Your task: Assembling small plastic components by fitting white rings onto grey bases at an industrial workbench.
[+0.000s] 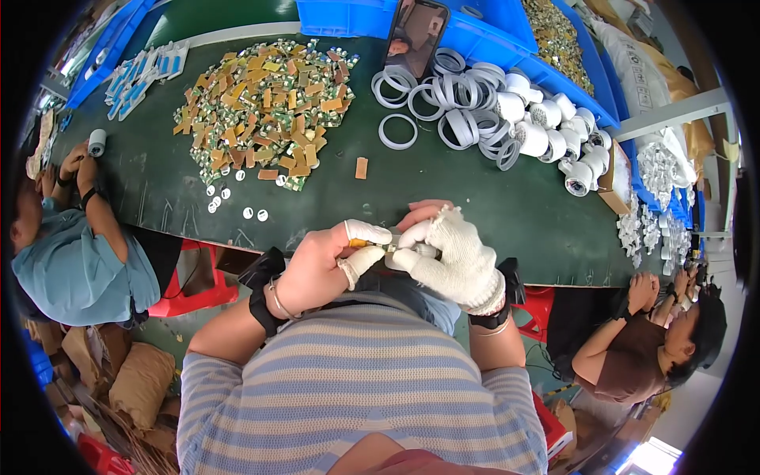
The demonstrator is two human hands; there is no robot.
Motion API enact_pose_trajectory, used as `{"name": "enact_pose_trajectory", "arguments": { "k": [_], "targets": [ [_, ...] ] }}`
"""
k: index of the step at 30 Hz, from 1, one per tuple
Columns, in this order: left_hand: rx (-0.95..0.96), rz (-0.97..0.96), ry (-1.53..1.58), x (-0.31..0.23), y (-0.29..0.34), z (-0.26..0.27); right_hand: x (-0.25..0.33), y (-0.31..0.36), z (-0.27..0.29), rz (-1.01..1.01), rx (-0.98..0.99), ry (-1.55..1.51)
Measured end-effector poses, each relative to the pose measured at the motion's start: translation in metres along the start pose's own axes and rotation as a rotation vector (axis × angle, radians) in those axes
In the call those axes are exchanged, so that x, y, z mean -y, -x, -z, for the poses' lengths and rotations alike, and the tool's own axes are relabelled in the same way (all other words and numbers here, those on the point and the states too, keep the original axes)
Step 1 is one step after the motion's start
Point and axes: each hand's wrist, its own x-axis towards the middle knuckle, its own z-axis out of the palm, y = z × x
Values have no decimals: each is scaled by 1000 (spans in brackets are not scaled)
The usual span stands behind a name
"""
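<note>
My left hand (310, 267), with white coverings on the thumb and a finger, pinches a small circuit board with a yellow-orange face (360, 243). My right hand (455, 265) wears a knitted white glove and closes round a small greyish round part (426, 250), mostly hidden by the fingers. Both hands meet at the table's near edge, the board's end against the part. Beyond them lies a single brown board piece (361, 168). A large heap of small circuit boards (265, 107) sits further off to the left, with several small white discs (248, 213) before it.
Grey rings (397, 131) and white cylindrical housings (532, 138) pile up at the far right of the green table (332, 190). A phone (416, 36) leans against a blue bin (495, 38). Co-workers sit left and right; blue-white parts (146, 75) lie far left.
</note>
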Motion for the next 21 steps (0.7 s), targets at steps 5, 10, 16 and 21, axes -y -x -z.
{"name": "enact_pose_trajectory", "arguments": {
  "k": [5,10,16,21],
  "targets": [
    [17,-83,-162,-8,-1,3,2,-4,4,144,0,302],
    [12,-122,-359,-18,0,7,-4,-12,-1,220,64,237],
    [24,-91,-258,-8,0,14,-1,-13,-8,250,27,268],
    [-263,-15,-459,-77,25,71,27,1,6,132,-149,280]
  ]
}}
